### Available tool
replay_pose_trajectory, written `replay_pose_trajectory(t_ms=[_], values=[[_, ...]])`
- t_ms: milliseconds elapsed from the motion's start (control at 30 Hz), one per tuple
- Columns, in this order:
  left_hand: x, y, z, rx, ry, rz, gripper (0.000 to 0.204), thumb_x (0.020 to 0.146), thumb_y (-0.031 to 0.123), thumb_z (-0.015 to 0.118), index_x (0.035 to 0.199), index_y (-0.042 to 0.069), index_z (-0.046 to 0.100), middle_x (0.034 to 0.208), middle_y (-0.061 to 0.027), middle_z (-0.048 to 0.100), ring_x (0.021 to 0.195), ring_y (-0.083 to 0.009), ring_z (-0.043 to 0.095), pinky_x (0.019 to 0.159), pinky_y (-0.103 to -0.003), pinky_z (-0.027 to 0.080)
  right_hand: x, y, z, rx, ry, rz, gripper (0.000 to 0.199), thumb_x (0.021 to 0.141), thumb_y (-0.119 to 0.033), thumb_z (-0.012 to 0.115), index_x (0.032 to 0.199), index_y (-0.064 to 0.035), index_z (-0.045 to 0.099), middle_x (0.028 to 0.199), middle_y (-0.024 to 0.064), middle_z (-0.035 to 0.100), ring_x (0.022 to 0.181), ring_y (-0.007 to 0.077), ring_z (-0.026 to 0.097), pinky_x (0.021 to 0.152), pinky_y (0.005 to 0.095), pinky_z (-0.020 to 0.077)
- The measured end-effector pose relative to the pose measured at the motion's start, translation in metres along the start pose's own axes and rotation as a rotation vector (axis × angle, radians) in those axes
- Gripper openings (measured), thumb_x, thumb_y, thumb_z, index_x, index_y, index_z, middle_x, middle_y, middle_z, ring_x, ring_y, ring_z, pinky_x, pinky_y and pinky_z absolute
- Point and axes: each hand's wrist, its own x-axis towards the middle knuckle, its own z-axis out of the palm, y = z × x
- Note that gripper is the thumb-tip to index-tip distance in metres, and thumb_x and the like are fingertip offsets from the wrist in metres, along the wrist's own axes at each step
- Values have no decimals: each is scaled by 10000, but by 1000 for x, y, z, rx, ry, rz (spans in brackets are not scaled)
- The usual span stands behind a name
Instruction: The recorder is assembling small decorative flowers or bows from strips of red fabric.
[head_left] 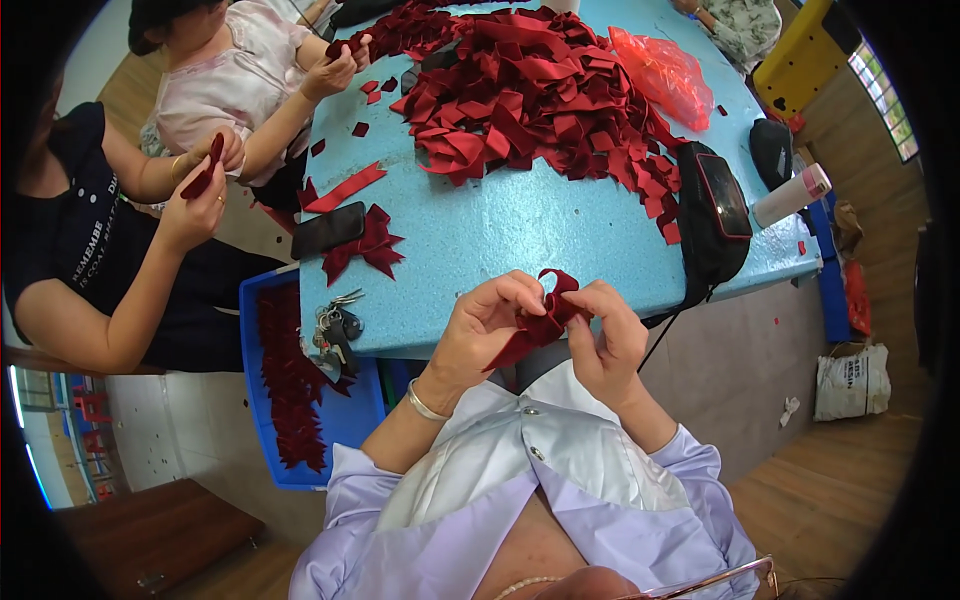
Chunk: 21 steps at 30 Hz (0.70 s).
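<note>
Between my two hands, just off the table's near edge, is a dark red velvet ribbon (545, 325) bent into a loop, with one tail hanging toward the lower left. My left hand (487, 325) pinches its left side between thumb and fingers. On the other side, my right hand (607, 335) grips the ribbon with thumb and forefinger. Part of the ribbon is hidden behind my fingers. Beyond my hands, a large heap of cut red ribbon pieces (540, 90) covers the far middle of the blue table (480, 240).
At left lie a black phone (330, 230) on red ribbon bows (375, 250), and keys (335, 330). A blue bin (350, 420) holds finished-looking bows. A black bag (710, 220) and a pink-capped bottle (792, 195) are at right. Two people at left handle red ribbon.
</note>
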Motion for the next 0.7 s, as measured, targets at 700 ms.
replay_pose_trajectory(t_ms=[700], values=[[3, -8, 10, 132, 14, 60, 292, 771, -168, 572, 989, 24, 594, 992, -61, 545, 934, -135, 521, 860, -258, 428, -4, 7, 3, -144, 121, -63, 289, 787, 113, 573, 1069, 45, 564, 880, 117, 616, 719, 167, 573, 620, 260, 453]])
